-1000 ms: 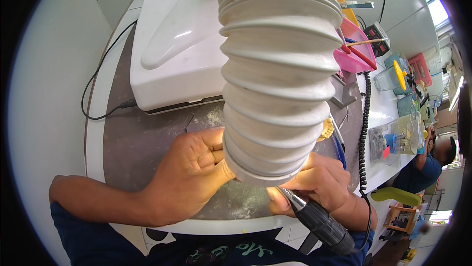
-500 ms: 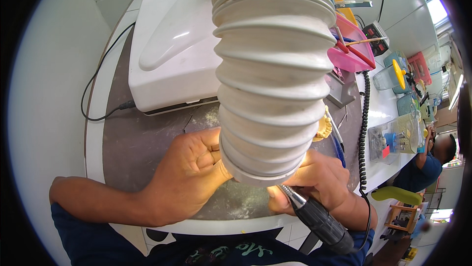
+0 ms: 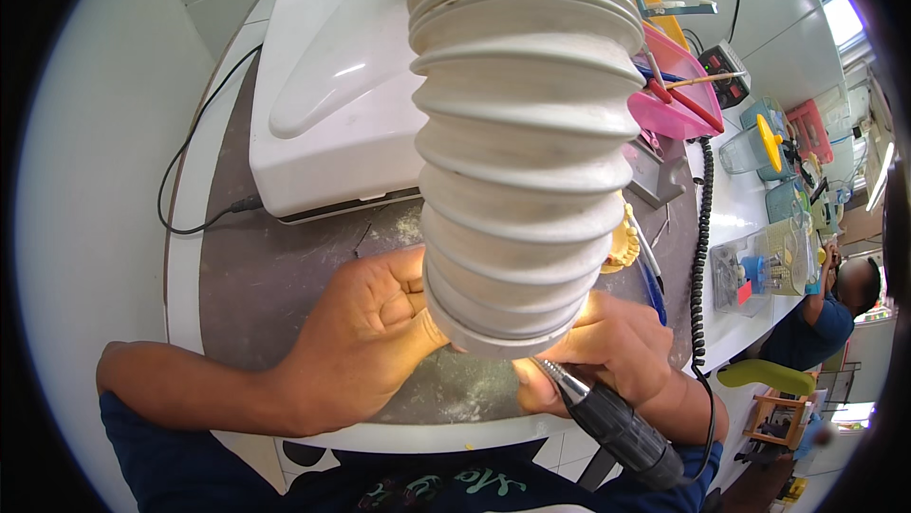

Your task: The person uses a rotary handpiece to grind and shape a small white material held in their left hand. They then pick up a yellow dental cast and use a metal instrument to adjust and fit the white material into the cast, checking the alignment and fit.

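A wide ribbed white hose (image 3: 527,152) hangs over the middle of the bench, and its mouth hides most of my fingertips. My right hand (image 3: 617,347) grips a black rotary handpiece (image 3: 626,432) with a metal front end; its tip goes out of sight under the hose. At the left of the hose mouth my left hand (image 3: 365,333) is closed, fingers curled and thumb pointing inward. What it pinches is hidden behind the hose. A yellowish dental cast (image 3: 623,242) lies just beyond my right hand, partly covered by the hose.
A white machine (image 3: 332,105) with a black cable stands at the far left. Pale dust lies on the dark bench mat (image 3: 285,257). Right of the hose are a pink tray (image 3: 678,110) of tools, a coiled black cord (image 3: 702,257) and clear containers. Another person (image 3: 807,323) sits at the far right.
Both hands hold nearly the same place. My right hand and the handpiece have shifted very slightly; the hose still covers the fingertips.
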Demonstrator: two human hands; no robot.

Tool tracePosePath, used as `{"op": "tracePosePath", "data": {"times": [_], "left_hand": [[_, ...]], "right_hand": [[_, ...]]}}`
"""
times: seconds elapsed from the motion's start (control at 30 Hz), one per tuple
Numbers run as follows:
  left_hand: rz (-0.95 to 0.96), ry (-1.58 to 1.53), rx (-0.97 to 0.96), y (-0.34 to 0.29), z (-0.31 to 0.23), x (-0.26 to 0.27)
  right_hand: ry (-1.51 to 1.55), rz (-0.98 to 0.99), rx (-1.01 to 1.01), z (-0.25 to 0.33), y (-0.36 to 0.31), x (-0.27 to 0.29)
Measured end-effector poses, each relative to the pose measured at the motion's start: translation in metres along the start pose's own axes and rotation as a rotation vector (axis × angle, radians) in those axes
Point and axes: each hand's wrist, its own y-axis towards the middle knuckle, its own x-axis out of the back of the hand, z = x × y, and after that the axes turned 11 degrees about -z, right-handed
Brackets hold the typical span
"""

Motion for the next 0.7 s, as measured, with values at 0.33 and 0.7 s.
{"op": "tracePosePath", "data": {"times": [0.33, 0.7], "left_hand": [[0.000, -0.007, -0.010, 0.0009, 0.0023, 0.0006], [-0.006, -0.004, 0.012, 0.0009, 0.0007, 0.0014]], "right_hand": [[0.024, 0.002, -0.007, 0.0023, 0.0025, -0.0006], [0.018, 0.010, -0.015, 0.0036, 0.0035, 0.0000]]}}
